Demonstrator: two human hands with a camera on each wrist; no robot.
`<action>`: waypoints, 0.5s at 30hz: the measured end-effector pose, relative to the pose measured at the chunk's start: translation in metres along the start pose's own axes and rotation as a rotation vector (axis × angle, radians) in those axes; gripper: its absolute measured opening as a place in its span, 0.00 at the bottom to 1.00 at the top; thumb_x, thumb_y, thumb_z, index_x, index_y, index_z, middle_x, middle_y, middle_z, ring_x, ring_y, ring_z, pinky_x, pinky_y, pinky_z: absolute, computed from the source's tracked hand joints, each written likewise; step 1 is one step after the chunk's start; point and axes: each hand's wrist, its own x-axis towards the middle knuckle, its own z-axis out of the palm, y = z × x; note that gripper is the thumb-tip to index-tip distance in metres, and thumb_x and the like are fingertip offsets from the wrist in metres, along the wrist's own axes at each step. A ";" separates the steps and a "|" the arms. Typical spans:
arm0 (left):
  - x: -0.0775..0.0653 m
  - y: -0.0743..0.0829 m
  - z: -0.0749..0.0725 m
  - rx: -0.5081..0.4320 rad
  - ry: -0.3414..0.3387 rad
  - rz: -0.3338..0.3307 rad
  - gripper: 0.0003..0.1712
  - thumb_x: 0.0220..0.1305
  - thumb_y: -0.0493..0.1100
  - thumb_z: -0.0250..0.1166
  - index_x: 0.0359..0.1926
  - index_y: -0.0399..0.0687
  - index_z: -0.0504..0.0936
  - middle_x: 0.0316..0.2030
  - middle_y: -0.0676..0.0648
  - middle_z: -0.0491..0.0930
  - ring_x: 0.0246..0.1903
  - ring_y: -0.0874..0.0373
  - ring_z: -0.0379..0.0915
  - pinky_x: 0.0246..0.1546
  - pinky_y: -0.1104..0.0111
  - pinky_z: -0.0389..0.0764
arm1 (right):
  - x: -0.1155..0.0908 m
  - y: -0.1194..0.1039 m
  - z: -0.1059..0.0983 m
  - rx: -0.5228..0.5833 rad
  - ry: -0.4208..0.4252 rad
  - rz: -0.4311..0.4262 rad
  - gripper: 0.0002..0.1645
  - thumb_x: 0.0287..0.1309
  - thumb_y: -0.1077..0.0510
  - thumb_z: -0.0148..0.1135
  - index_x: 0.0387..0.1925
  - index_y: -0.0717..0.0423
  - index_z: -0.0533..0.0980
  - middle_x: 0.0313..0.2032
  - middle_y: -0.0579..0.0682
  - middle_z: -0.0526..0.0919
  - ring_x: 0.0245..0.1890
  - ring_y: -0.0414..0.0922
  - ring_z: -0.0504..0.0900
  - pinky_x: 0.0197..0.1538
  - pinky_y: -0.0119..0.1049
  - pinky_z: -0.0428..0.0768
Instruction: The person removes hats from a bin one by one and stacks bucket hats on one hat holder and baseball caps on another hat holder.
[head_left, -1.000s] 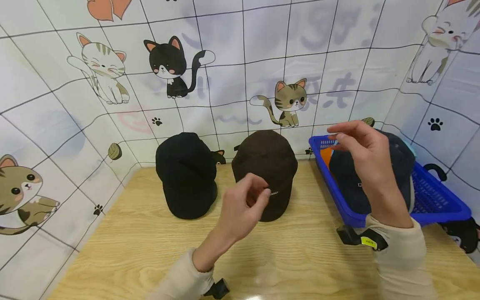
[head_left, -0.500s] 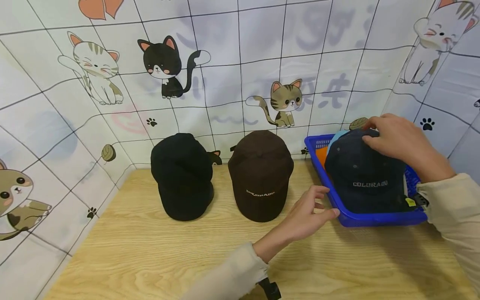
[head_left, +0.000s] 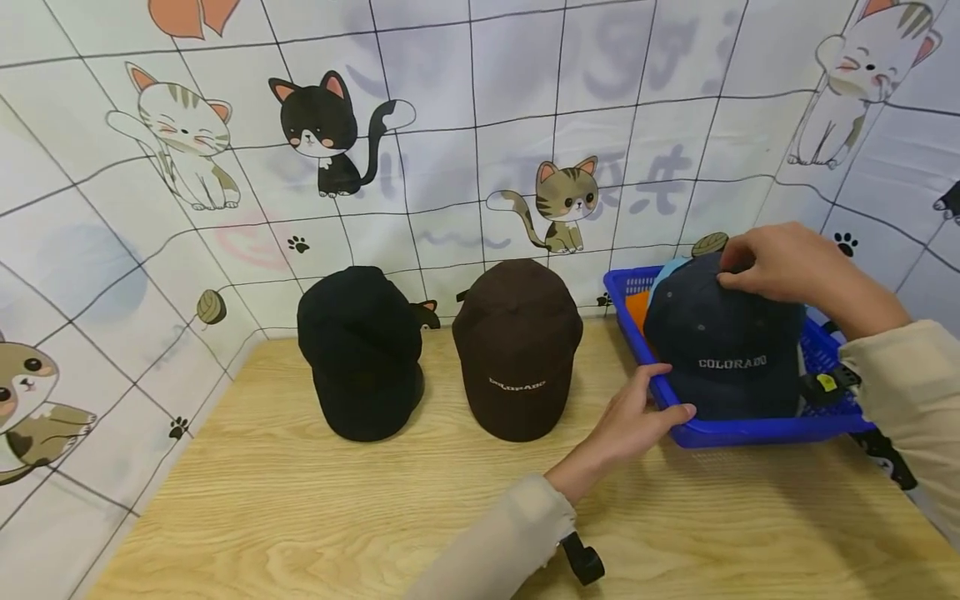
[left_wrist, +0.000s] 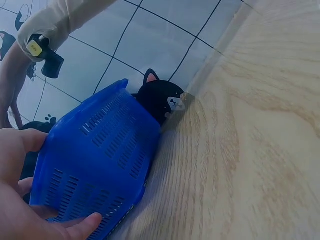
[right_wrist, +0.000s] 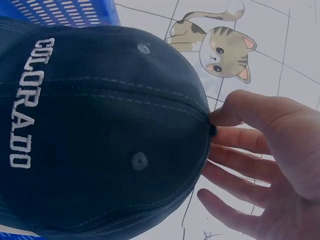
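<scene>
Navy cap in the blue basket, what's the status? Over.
Right hand pinches navy cap at its top. Left hand holds blue basket at near left corner. Cap in basket. Nothing seen lying over cap; light-blue item partly hidden behind.

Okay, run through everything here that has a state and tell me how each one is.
Blue basket: upright, loaded.
Navy cap: crown up, inside the basket.
Brown cap: crown up, on the table.
Black cap: crown up, on the table.
Left hand: holding the basket's near left corner.
Right hand: pinching the navy cap's top.
</scene>
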 end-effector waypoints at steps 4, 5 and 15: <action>0.002 -0.002 0.000 -0.065 -0.016 -0.020 0.33 0.65 0.59 0.71 0.68 0.82 0.68 0.57 0.62 0.79 0.43 0.71 0.77 0.39 0.71 0.79 | -0.003 -0.005 -0.001 -0.037 0.018 -0.005 0.20 0.62 0.51 0.69 0.47 0.62 0.83 0.39 0.60 0.87 0.30 0.52 0.81 0.30 0.52 0.78; 0.002 -0.003 0.000 -0.073 -0.018 -0.024 0.33 0.64 0.59 0.72 0.67 0.83 0.68 0.56 0.61 0.80 0.42 0.71 0.77 0.38 0.71 0.79 | -0.003 -0.007 -0.002 -0.042 0.023 -0.003 0.20 0.62 0.51 0.69 0.47 0.63 0.83 0.38 0.59 0.87 0.29 0.51 0.81 0.29 0.51 0.77; 0.002 -0.004 -0.004 -0.067 -0.021 -0.024 0.34 0.65 0.58 0.72 0.67 0.83 0.67 0.53 0.60 0.80 0.38 0.69 0.76 0.35 0.70 0.79 | -0.009 -0.007 -0.014 -0.077 0.086 0.055 0.25 0.60 0.48 0.71 0.47 0.65 0.83 0.45 0.68 0.86 0.32 0.55 0.84 0.30 0.55 0.79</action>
